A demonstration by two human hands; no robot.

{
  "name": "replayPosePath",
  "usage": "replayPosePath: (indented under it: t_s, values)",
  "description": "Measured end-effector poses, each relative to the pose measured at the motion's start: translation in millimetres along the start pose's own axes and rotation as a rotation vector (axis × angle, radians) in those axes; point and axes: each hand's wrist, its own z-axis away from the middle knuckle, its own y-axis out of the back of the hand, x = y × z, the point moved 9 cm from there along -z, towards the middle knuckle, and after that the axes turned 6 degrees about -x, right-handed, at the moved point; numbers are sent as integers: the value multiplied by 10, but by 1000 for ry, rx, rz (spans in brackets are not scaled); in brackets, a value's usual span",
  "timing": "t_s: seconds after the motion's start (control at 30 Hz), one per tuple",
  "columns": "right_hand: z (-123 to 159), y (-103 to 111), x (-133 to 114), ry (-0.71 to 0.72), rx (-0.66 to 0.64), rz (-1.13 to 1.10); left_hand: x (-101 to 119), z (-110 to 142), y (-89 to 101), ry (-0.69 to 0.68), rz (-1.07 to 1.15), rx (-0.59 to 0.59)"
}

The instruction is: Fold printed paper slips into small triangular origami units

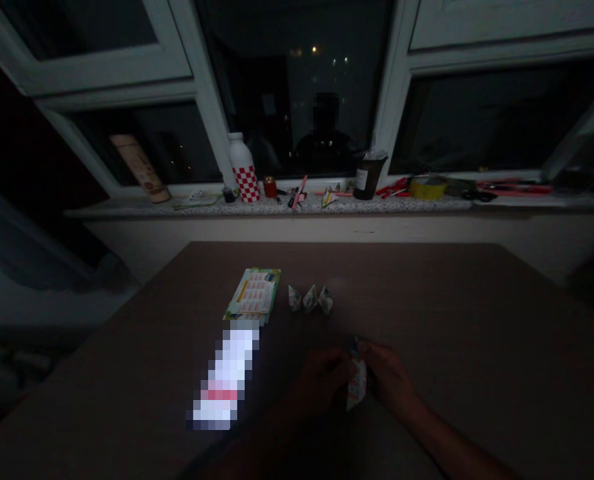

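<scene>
Both my hands rest low on a dark brown table (451,313), meeting around a small folded piece of printed paper (357,385). My left hand (321,377) pinches its left side and my right hand (389,377) grips its right side. Farther up the table stand three small folded paper shapes (310,298) in a row. Left of them lies a stack of printed paper sheets (254,295). A blurred-out bright rectangle (225,377) lies below the stack, left of my left hand.
A stone window sill (141,209) runs behind the table with a white bottle with red checks (243,168), a dark cup (368,173), a yellow tape roll (428,187), a cardboard tube (139,167) and red tools (507,189). The dark window reflects a person.
</scene>
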Motion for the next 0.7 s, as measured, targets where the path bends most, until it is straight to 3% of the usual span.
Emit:
replayPosePath:
  t_s: [0.2, 0.3, 0.43, 0.53, 0.63, 0.7]
  values:
    - [-28, 63, 0, -9, 20, 1, -44, -25, 16, 34, 105, -11]
    - [-14, 168, -138, 53, 30, 60, -107, -21, 68, 98, 222, 19]
    - [102, 85, -645, 479, -73, 685, -82, -1, 8, 144, 259, -76]
    - [242, -63, -842, 756, -181, 859, -13, 17, -41, 167, 164, -184]
    - [291, -127, -910, 834, -229, 906, 144, 35, 103, 123, 12, -131]
    - [269, -145, -898, 791, -246, 946, 373, 70, 289, -16, -220, 15]
